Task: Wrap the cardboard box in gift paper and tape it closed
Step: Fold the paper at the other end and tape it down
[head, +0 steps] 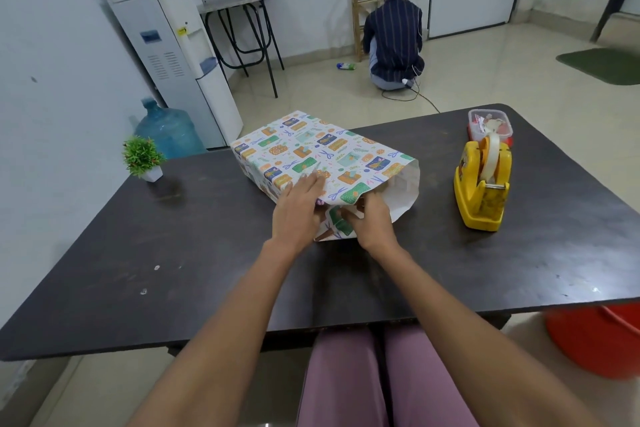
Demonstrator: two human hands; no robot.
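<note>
Your left hand (300, 199) presses flat on the gift paper (311, 152) already around the cardboard box; your right hand (372, 218) pinches the near flap. Ends remain open; the tape dispenser (483, 184) waits right of it.

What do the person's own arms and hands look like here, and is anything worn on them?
Both arms are bare up to the frame edge: no sleeves show. The left hand and right hand wear no gloves, rings, watch or bracelets that can be seen. Mauve trousers show below.
</note>
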